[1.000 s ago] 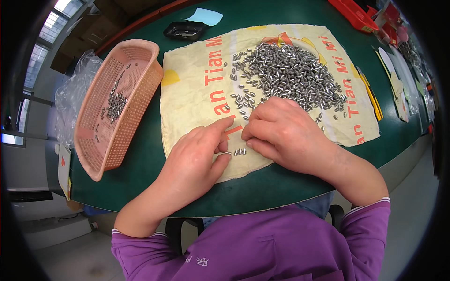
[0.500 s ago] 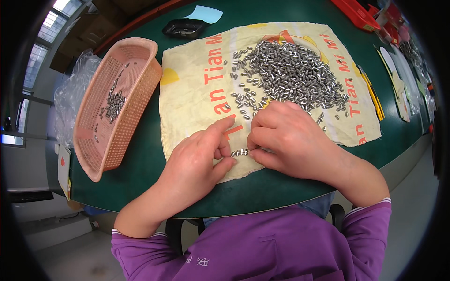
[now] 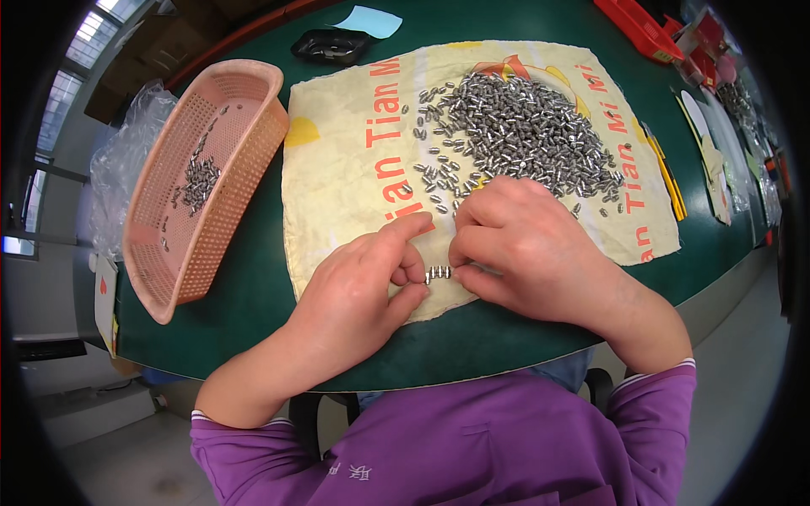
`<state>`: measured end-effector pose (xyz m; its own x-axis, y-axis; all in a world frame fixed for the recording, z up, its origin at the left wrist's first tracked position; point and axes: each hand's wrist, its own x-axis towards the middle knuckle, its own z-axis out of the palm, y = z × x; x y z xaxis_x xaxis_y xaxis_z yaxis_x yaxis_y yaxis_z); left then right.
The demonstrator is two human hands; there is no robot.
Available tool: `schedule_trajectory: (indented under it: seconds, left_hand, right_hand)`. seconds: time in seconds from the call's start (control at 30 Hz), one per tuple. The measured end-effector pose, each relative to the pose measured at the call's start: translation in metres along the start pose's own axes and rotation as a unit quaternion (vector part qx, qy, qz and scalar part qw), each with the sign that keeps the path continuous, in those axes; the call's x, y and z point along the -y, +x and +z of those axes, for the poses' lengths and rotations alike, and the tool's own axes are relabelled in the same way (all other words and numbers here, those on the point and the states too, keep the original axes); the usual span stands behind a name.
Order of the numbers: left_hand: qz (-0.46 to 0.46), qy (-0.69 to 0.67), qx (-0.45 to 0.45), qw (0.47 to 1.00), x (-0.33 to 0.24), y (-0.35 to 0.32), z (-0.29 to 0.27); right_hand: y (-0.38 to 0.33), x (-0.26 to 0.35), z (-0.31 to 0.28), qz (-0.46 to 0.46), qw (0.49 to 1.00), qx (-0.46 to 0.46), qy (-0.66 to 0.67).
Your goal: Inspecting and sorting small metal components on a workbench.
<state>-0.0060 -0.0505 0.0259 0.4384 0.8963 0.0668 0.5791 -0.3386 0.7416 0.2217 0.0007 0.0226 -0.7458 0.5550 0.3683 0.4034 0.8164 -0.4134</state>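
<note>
Metal pieces line up between both hands.

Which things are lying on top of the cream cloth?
On the cream cloth lie a large pile of small metal pieces, loose ones around it, and a short row between the left hand and right hand. Whatever the hands or pile cover cannot be seen.

On my feed, the cloth looks matt, woven and slightly creased. The small metal pieces heaped on it gleam, smooth and silvery. Left of the cloth, I see the basket, perforated plastic with a dull sheen; farther left, a glossy, crumpled clear plastic bag. Behind the cloth sit a shiny black plastic tray and smooth, matt paper. Beneath the cloth, the tabletop looks smooth.
</note>
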Motion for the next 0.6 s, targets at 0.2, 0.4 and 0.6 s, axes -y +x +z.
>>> schedule_trajectory:
  seconds: [0.2,0.4,0.6]
  left_hand:
    - [0.011,-0.002,0.000,1.000,0.0019,0.0007,0.0010]
    - [0.001,-0.010,0.004,1.000,0.0025,0.0008,0.0009]
    - [-0.003,-0.010,0.008,1.000,0.0008,0.0032,0.0005]
  right_hand:
    - [0.0004,-0.0009,-0.0020,0.000,1.000,-0.020,0.004]
    - [0.0003,-0.0007,-0.0026,0.004,1.000,-0.009,0.005]
    - [-0.0005,-0.0013,-0.0035,0.006,1.000,-0.003,0.007]
